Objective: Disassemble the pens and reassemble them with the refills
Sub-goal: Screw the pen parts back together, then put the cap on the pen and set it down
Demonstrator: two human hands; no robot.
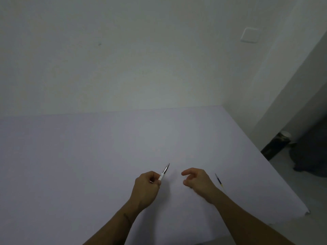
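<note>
My left hand [147, 185] is closed around a pen [164, 172] with a white barrel and a silver metal tip; the tip points up and away from me, and most of the barrel is hidden in my fist. My right hand [196, 179] hovers just right of it, fingers curled and apart, holding nothing. A thin refill [219, 180] with a dark tube and a yellowish end lies on the white table [88, 165] just right of my right hand.
The table meets a white wall at the back and ends at a slanted right edge [283, 181]. Beyond that edge, on the floor, stand a dark cylindrical container [276, 145] and a dark heap [311, 152]. A wall switch plate [250, 35] sits high up.
</note>
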